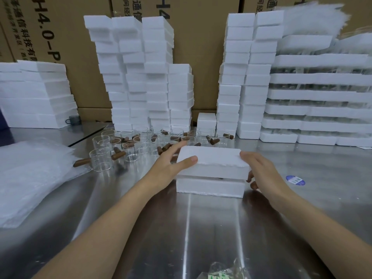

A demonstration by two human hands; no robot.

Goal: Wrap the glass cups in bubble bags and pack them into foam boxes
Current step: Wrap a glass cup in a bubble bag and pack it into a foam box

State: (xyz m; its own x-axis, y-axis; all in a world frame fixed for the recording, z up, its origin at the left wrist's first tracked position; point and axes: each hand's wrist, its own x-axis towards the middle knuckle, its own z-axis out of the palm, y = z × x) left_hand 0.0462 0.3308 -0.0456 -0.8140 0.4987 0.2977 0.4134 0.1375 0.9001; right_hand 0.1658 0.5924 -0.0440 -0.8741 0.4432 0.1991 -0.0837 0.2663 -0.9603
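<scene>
Left hand (171, 161) and right hand (261, 168) fingers clasp the foam lid (211, 158); forced askew onto its base (209, 187), foam could crack.

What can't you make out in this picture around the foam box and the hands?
Head view only.
Foam box contents: covered by the foam lid.
Right hand fingers: mostly hidden under the lid's end.
Blue sticker print: too small.
Packet: cut off by the bottom edge.
</scene>
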